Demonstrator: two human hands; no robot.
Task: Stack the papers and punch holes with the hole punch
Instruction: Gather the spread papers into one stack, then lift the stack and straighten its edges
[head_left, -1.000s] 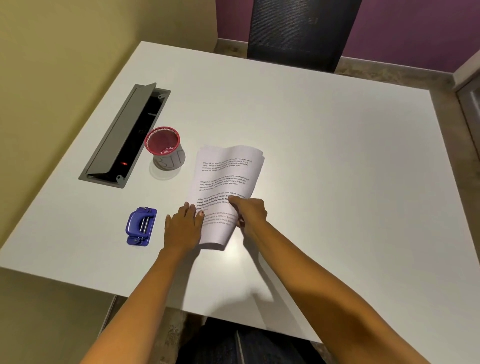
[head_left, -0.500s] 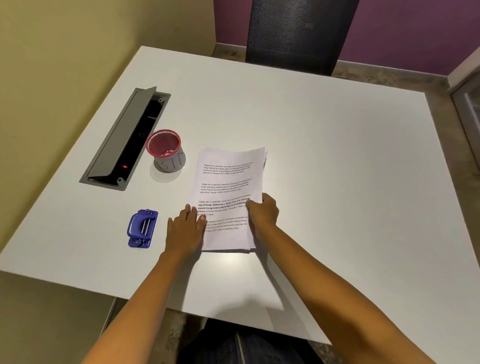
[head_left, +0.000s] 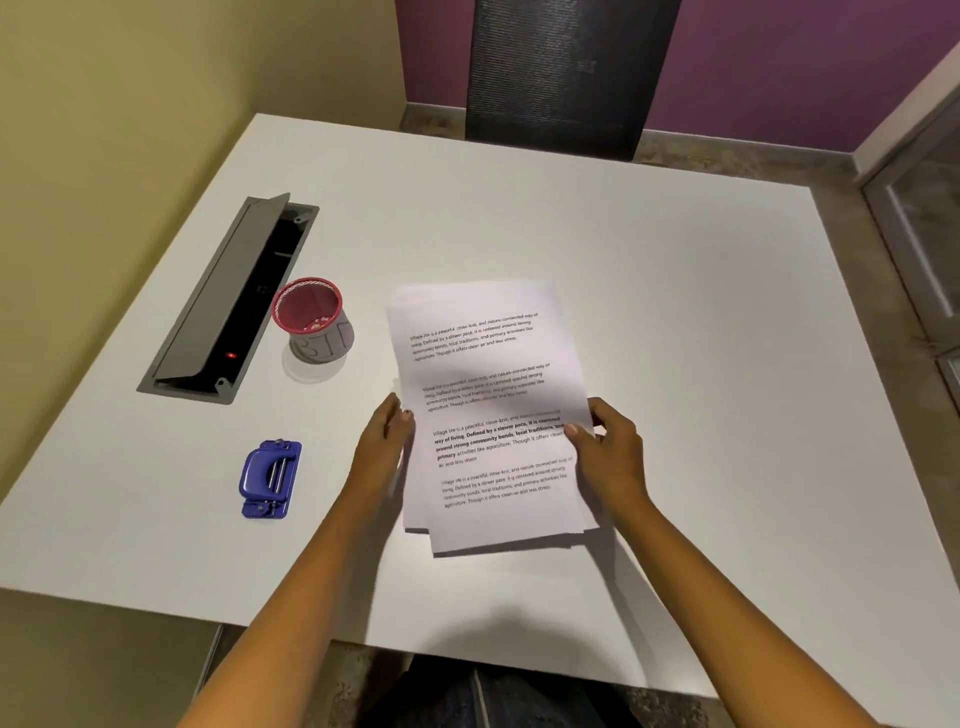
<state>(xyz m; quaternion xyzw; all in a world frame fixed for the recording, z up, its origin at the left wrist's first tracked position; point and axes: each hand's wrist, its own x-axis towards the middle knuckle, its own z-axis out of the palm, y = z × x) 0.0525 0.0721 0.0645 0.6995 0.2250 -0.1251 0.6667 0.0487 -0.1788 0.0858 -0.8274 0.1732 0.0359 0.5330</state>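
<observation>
A loose stack of printed white papers (head_left: 488, 395) is held just above the white table (head_left: 701, 364), its sheets slightly fanned at the near edge. My left hand (head_left: 384, 447) grips the stack's left edge. My right hand (head_left: 610, 452) grips the right edge, thumb on top of the text. A blue hole punch (head_left: 269, 478) lies on the table to the left of my left hand, apart from the papers.
A red mesh cup (head_left: 311, 317) stands left of the papers. Beyond it, an open grey cable hatch (head_left: 228, 301) is set into the table near the yellow wall. A black chair back (head_left: 566, 73) stands at the far edge.
Both hands moved from pressing on the papers to gripping their side edges. The stack has lifted off the table and shifted to the right.
</observation>
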